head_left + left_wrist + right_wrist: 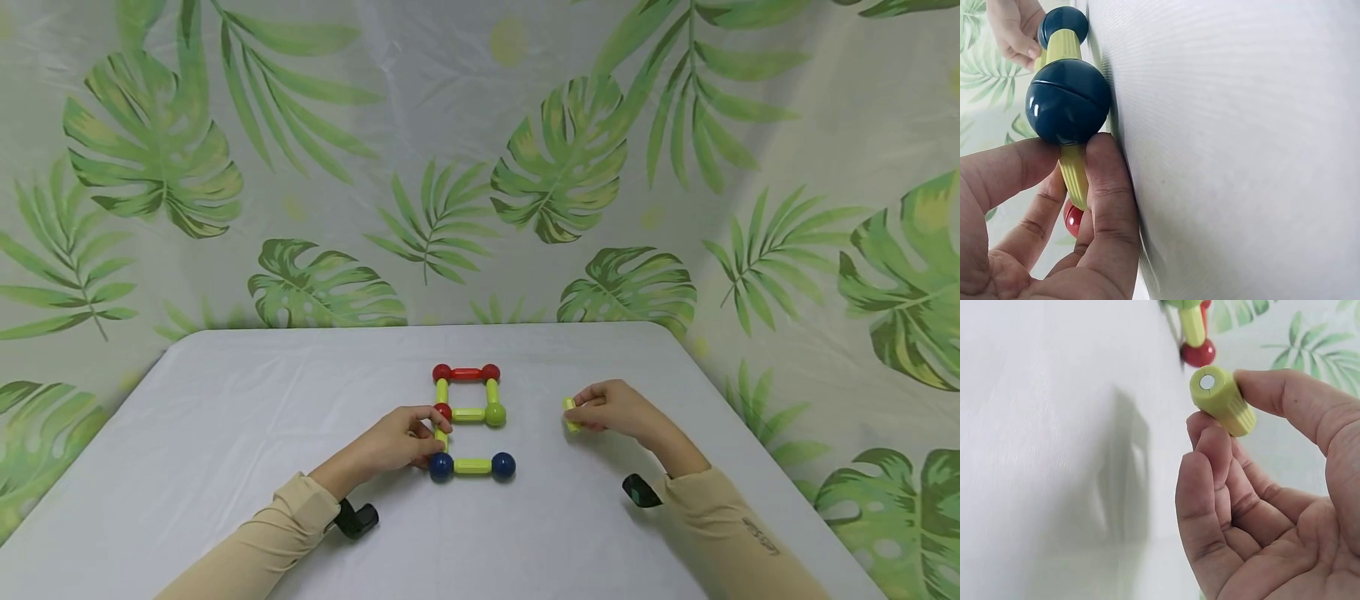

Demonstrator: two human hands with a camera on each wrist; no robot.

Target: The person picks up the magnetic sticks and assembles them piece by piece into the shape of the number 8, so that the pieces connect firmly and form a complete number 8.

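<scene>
A flat figure of magnetic rods and balls lies on the table, like a square with an open-sided shape below it. My left hand [401, 437] is at its left side and pinches the yellow-green rod [1073, 175] between the middle red ball [441, 410] and the left blue ball [1067, 103]. Another yellow-green rod [472, 467] joins that ball to the right blue ball [503, 466]. Off to the right, my right hand [611, 410] holds a loose yellow-green rod [1225, 403] between thumb and fingers, above the table. A round metal end shows on it.
The square's top is a red rod [466, 373] between two red balls; a green ball [495, 414] forms its lower right corner. A gap separates the green ball from the right blue ball. The white-covered table [300, 375] ends at a leaf-patterned curtain [450, 167].
</scene>
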